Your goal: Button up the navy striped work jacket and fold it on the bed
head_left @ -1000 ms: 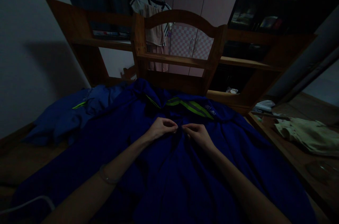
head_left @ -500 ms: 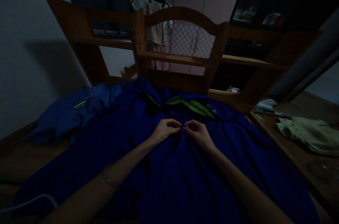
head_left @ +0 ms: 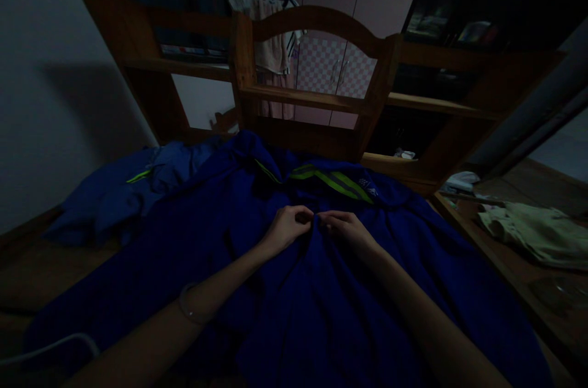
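A dark blue jacket point(head_left: 184, 241) lies spread out in front of me, with a green and grey reflective stripe point(head_left: 333, 183) and small white print near its far end. My left hand point(head_left: 287, 229) pinches the cloth at the jacket's middle, thumb against fingertips. Right beside it, my right hand point(head_left: 351, 232) also has its fingers pressed together on the cloth, almost touching the left fingertips. Whether a button or zip sits between them is too dark to make out. A bracelet point(head_left: 190, 308) circles my left forearm.
Behind the jacket stands a wooden headboard point(head_left: 303, 99) with shelves. Another blue garment point(head_left: 124, 192) lies bunched at the left. Folded pale green cloth point(head_left: 535, 232) rests on a wooden surface at the right. A white cable point(head_left: 55, 344) runs in at lower left. Clothes point(head_left: 271, 39) hang beyond the headboard.
My right hand has turned slightly, its fingers now straighter and flatter over the cloth. My left hand stays pinched in nearly the same place. The view has shifted a little.
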### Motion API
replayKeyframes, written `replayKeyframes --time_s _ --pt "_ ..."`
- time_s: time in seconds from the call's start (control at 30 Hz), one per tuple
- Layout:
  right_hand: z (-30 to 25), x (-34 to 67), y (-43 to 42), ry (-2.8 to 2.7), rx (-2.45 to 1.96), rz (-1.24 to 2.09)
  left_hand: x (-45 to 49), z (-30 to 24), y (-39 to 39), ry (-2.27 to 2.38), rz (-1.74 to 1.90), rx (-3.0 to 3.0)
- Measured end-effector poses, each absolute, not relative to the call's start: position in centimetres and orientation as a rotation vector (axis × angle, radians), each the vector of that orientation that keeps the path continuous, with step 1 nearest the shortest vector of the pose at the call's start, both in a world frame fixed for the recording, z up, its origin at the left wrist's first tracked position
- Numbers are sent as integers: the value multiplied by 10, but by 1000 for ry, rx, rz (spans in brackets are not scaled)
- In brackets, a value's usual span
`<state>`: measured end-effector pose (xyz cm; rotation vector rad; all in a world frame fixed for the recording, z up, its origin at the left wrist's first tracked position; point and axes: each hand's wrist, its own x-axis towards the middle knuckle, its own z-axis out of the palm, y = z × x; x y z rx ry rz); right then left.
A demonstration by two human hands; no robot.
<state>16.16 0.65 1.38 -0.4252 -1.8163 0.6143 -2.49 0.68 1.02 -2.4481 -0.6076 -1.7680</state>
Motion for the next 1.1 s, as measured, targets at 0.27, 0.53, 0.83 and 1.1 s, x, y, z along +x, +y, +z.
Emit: replayKeyframes --time_s 0.27,0.53,0.83,1.1 --pt "12 163 15 -1779 -389 604 -27 13 6 -603 -1809 -2446" --pt "11 161 9 -1809 -434 411 -34 17 3 -587 -1833 -2429" --pt "13 158 11 -1834 -294 363 -35 19 9 -504 -1872 -2477" --pt "13 162 12 -1830 -270 259 -28 17 -4 -381 -1902 -2519"
